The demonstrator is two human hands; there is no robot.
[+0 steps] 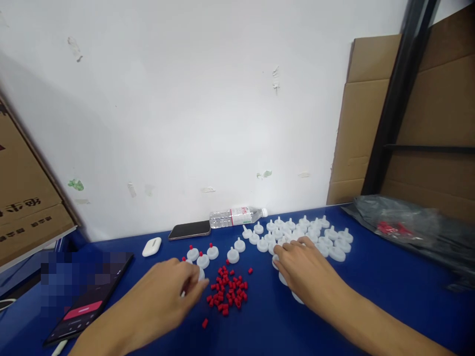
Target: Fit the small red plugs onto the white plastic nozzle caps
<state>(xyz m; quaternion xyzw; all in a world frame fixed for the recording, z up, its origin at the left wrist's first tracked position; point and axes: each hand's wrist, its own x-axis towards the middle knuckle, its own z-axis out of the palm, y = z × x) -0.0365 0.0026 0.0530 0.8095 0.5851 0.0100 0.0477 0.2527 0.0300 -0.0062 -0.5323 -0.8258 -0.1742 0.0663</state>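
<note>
My left hand (168,289) is closed, its fingers curled down beside several white spouted caps (213,252) topped with small red caps. A white edge shows by its fingertips and a white bit inside the curl; what the fingers hold is mostly hidden. My right hand (306,267) lies palm down with fingers apart over the near left side of a cluster of white spouted caps (337,253) without red tops. More white caps show partly beneath that hand. Between both hands spreads a loose pile of small red caps (230,291). Two bare white caps (233,255) stand behind it.
At the back lie a water bottle (237,216) and a dark phone (189,230), with a white earbud case (152,246) to their left. A larger phone (89,301) is at left. On the right sits a grey plastic bag (401,222) with red pieces.
</note>
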